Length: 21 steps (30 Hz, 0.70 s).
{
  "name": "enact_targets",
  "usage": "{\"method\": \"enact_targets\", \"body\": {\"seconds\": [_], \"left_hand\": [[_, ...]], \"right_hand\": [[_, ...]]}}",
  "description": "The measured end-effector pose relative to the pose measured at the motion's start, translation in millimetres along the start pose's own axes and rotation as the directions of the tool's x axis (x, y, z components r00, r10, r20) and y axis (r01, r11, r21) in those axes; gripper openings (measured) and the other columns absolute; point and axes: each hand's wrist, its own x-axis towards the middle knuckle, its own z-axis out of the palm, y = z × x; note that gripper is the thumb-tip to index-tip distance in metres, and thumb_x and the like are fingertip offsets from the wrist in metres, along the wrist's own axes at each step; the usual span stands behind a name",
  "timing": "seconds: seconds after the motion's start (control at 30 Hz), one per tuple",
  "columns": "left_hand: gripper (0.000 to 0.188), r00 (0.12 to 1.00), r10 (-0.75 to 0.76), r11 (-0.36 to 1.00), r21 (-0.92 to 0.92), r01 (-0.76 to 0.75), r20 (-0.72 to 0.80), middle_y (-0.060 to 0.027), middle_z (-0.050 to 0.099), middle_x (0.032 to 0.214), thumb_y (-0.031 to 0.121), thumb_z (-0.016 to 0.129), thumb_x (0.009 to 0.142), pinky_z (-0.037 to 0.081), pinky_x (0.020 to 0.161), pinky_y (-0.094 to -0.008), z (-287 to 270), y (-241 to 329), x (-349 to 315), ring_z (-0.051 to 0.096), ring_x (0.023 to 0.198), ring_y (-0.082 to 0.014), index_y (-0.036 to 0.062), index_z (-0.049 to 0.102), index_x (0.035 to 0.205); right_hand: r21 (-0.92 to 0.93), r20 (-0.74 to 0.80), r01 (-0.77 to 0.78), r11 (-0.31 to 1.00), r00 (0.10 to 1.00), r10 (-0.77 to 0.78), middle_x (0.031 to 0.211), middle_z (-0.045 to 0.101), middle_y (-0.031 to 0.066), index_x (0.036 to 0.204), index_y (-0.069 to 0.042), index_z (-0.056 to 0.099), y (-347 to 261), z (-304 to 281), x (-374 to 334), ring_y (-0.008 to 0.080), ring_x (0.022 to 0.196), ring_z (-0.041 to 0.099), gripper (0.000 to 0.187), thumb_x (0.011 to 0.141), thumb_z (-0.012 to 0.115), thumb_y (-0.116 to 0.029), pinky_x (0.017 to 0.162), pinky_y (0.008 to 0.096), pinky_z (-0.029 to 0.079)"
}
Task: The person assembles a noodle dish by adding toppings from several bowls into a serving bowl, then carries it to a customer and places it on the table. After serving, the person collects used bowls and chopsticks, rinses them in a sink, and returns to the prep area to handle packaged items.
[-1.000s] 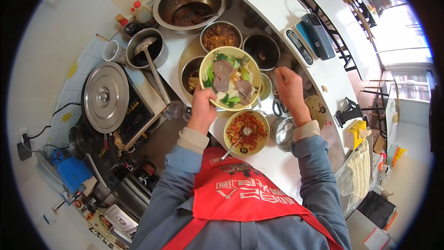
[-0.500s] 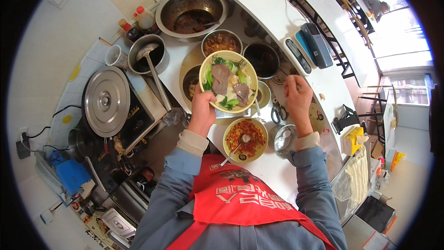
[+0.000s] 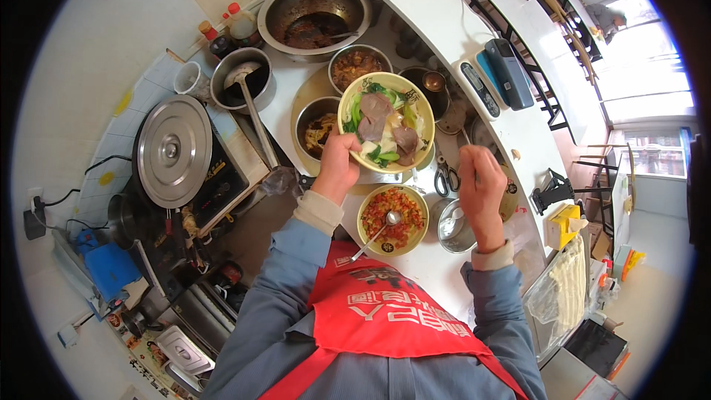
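My left hand (image 3: 338,168) grips the near left rim of a yellow bowl (image 3: 425,144), raised over the counter. Sliced meat (image 3: 376,115) and green leafy vegetables (image 3: 354,112) lie in this bowl. My right hand (image 3: 483,184) is closed round the thin handle of a small ladle (image 3: 435,81), whose cup is up at the mouth of a dark-filled pot (image 3: 443,110). Below the held bowl stands a second yellow bowl (image 3: 364,240) of chopped red and orange food, with a spoon (image 3: 392,218) in it. Part of the ladle's handle is hard to make out.
Scissors (image 3: 446,178) and a metal container (image 3: 453,237) lie near my right hand. Farther off are a large steel basin (image 3: 348,1), a pot of stew (image 3: 359,61) and a pot with a long ladle (image 3: 255,122). A lidded pan (image 3: 172,150) sits left. A scale (image 3: 478,89) rests on the right ledge.
The ladle's cup has come up into sight at the dark pot. My left hand has carried the bowl slightly right and away from me, and my right hand has come a little nearer.
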Motion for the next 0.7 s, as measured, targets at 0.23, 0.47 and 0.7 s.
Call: {"method": "enact_targets", "body": {"seconds": [0.23,0.47,0.7], "left_hand": [[0.068,0.998,-0.016,1.0,-0.008,0.016,0.057,-0.0129,0.06,0.127,-0.005,0.047,0.065,0.045,0.107,-0.0427,-51.9,13.7,-56.7,0.058,0.118,-0.0304,-0.0026,0.051,0.133],[0.075,0.993,0.005,1.0,-0.013,-0.006,-0.117,-0.0165,0.056,0.133,0.001,0.049,0.063,0.041,0.113,-0.049,-107.2,31.9,-146.8,0.054,0.126,-0.0351,-0.0039,0.046,0.139],[0.083,0.979,-0.031,0.998,0.042,0.04,-0.2,-0.0185,0.055,0.138,0.008,0.05,0.062,0.04,0.113,-0.0492,-164.1,30.9,-222.5,0.053,0.127,-0.0378,-0.0032,0.042,0.144]], "right_hand": [[-0.016,0.03,-0.213,0.977,0.976,0.214,0.082,0.062,0.0237,0.093,0.001,0.066,78.7,51.9,6.3,0.0444,0.076,0.061,0.012,0.093,0.065,-0.011,0.066,0.0418,0.05],[0.274,0.222,-0.627,0.729,0.779,0.586,0.081,0.071,0.0089,0.111,0.003,0.069,113.0,79.9,0.4,0.0141,0.067,0.066,0.026,0.094,0.064,-0.016,0.06,0.0289,0.052],[0.225,0.082,-0.568,0.791,0.82,0.566,0.09,0.071,0.013,0.123,-0.001,0.065,63.1,45.5,-45.3,0.0158,0.071,0.066,0.033,0.091,0.064,-0.009,0.064,0.0309,0.052]]}}
